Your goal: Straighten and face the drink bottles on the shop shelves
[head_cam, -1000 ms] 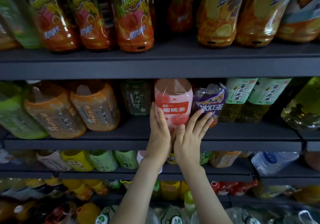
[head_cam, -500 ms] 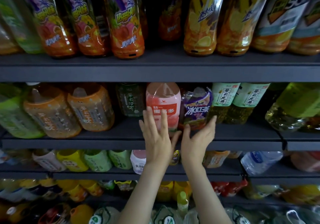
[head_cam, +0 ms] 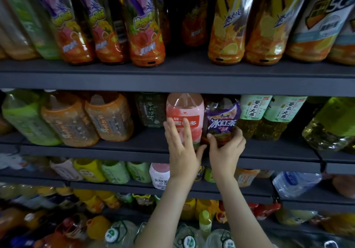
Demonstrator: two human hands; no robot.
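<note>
Nearest the camera, the low rows (head_cam: 119, 171) lie jumbled, some bottles on their sides and caps pointing every way; none of that looks faced yet.

Above them both forearms reach up to the middle shelf (head_cam: 115, 149). The left hand (head_cam: 180, 149) lies flat, fingers straight, on the front of the pink bottle (head_cam: 184, 109), pressing and not gripping. The right hand (head_cam: 225, 151) has thumb and fingers curled round the base of the purple bottle (head_cam: 222, 119) and holds it firmly. The two bottles stand side by side near the shelf's front, touching or nearly so, both labels turned to the front. The purple bottle seems to lean a little towards the pink one, so this pair looks almost finished, with a last nudge upright and level probably still needed.

Along the same shelf, the orange bottles (head_cam: 107, 117) to the left show barcodes and small print, not their fronts, so they likely want turning. A dark bottle (head_cam: 148, 109) sits further back than its neighbours. The tea bottles (head_cam: 253, 109) to the right face out well. The yellow bottle (head_cam: 330, 124) at far right looks tilted, though the wide lens may exaggerate that.

Farthest, the top row (head_cam: 146, 36) mostly faces forward, with a gap in its middle.
</note>
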